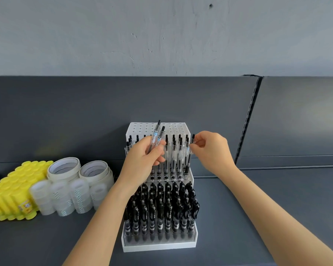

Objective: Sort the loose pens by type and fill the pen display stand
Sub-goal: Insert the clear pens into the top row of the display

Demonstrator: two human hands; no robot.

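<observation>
Gripping two clear-barrelled, black-topped pens [158, 133] in the curled left hand [142, 158] at frame centre, tops slanting up past the fingers. Pinching a third clear pen [190, 150] in the right hand [210, 150] just right of centre, standing at the right end of the middle row of the white tiered plastic display stand [158, 245].

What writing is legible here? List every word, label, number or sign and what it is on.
Nothing can be read.
Label strips on the two clear pens in the left hand: blurred.
Label on the clear pen in the right hand: blurred.
White print on the black pens in the pen display stand: too small.
Orange label on the yellow glue sticks: blurred.
</observation>
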